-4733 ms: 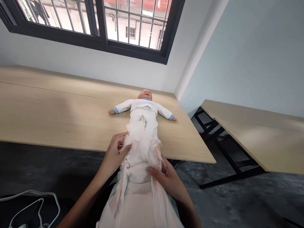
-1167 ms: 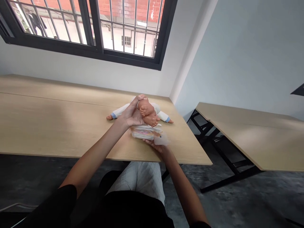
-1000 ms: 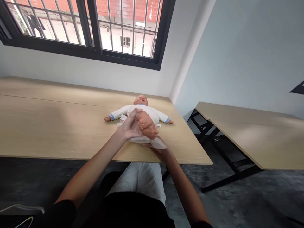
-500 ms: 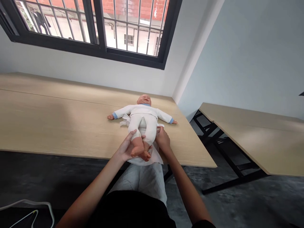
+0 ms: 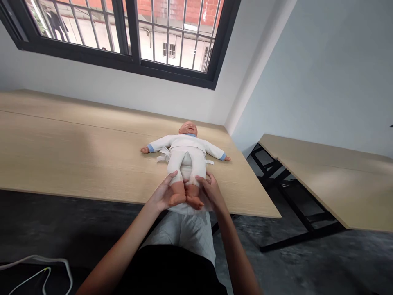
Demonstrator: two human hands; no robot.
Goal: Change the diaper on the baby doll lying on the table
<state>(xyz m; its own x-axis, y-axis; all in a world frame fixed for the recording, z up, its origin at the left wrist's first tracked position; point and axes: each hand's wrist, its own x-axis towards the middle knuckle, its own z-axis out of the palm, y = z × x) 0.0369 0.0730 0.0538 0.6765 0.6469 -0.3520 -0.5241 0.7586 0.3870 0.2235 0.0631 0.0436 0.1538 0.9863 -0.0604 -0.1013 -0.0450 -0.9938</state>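
Note:
A baby doll (image 5: 188, 143) in a white top with blue cuffs and white trousers lies on its back, arms spread, legs toward me. My left hand (image 5: 163, 192) wraps round the doll's lower leg on the left, thumb on top near the trouser hem. Round the other lower leg is my right hand (image 5: 211, 190), its thumb also on the trouser leg. Both bare feet poke out between my hands. Beneath the legs lies a white diaper (image 5: 186, 208), mostly hidden, with tabs (image 5: 164, 155) showing beside the hips.
The doll rests on a light wooden table (image 5: 76, 155) near its front edge. A second wooden table (image 5: 331, 176) with black legs stands to the right, across a gap. Behind is a barred window (image 5: 135, 65). White cables (image 5: 46, 259) lie at the lower left.
My right hand has come from beside the doll's thigh onto its lower leg. That leg has moved right, so the feet are farther apart. My left hand keeps its hold.

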